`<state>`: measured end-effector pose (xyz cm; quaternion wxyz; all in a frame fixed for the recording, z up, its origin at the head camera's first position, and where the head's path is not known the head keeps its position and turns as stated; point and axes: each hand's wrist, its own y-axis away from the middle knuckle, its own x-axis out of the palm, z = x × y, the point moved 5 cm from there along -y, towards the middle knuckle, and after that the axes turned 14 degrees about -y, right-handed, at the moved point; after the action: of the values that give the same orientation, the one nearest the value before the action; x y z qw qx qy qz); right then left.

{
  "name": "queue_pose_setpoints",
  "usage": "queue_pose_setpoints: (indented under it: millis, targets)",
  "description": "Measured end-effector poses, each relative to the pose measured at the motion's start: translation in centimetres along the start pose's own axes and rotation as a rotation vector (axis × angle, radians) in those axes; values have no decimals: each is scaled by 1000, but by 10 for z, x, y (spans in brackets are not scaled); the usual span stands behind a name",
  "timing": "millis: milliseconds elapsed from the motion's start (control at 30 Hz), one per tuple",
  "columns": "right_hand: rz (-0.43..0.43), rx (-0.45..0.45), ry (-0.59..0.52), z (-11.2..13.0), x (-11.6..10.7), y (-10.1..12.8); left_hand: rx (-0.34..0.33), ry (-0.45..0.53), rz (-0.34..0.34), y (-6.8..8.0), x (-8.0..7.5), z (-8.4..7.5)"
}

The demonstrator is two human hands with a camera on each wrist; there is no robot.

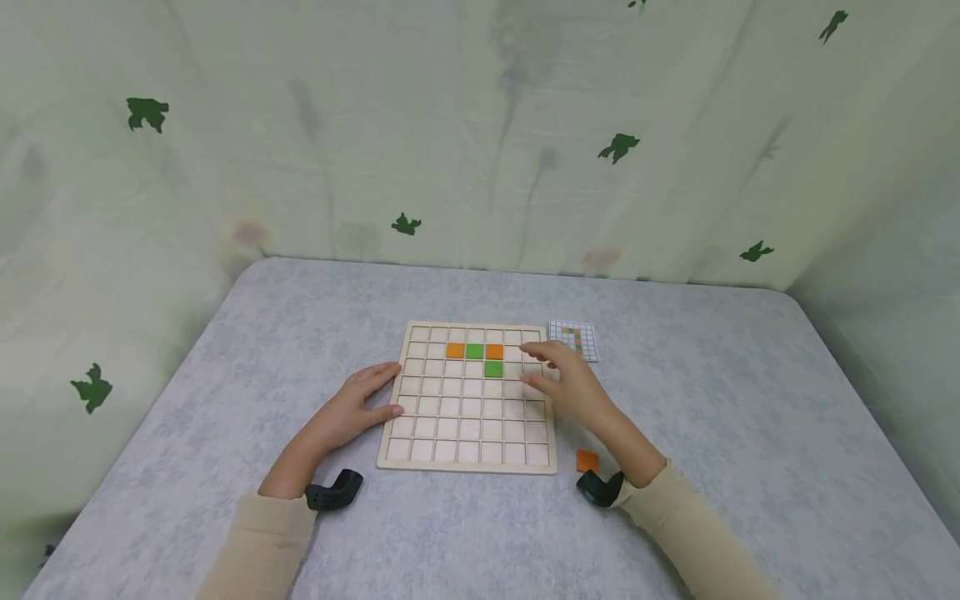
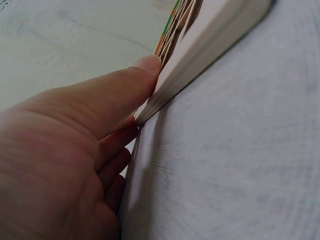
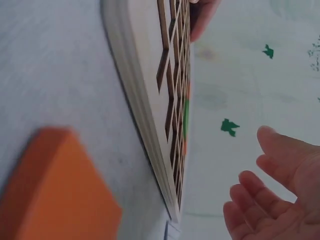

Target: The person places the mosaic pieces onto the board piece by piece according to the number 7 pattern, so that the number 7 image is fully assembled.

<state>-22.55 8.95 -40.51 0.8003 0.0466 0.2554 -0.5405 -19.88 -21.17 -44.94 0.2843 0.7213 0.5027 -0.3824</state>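
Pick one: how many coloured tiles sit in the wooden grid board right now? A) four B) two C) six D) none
A: the head view shows four tiles seated in the wooden grid board: an orange tile, a green tile and another orange tile in one row, plus a second green tile just below. A loose orange tile lies on the table off the board, so it does not count.
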Motion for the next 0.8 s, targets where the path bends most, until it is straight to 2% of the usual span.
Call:
queue_pose_setpoints:
  millis: [167,433,633,800]
  targets:
    - [-17,12,27,-1,-21,24,-1,3,-1,0,-2,-1]
    - [-21,107,86,-31,-41,53,4,7,-5,0,-1,0]
    - [-11,167,144,-48,-51,65,1,4,-9,1,0,0]
    - [-6,191,205,-51,-52,66,1,6,-11,1,0,0]
